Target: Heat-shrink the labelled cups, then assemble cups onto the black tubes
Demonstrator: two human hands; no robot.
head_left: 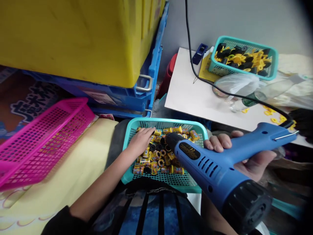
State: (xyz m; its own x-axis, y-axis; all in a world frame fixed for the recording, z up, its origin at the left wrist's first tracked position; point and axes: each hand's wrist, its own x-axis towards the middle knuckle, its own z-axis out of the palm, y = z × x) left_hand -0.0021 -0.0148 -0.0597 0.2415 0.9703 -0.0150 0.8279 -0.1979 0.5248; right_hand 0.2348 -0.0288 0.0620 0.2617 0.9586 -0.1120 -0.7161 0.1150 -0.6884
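A teal plastic mesh basket [156, 123] rests on my lap, holding many small cylinders with yellow printed wrappers and black ends [156, 160]. My left hand [140, 142] lies flat on the cylinders at the basket's left side, gripping none of them that I can see. My right hand [234, 153] is wrapped around the handle of a blue heat gun [212, 166]. Its black nozzle points down into the basket, just above the cylinders, and seems not to touch them.
A pink mesh basket [41, 143] leans at left beside a yellow crate [68, 36] on a blue crate [117, 94]. On a white board [190, 98] at right stand a teal basket [244, 44] of black and yellow parts, a plastic bag [234, 85] and a bottle [271, 89]. A black cable [220, 88] runs to the gun.
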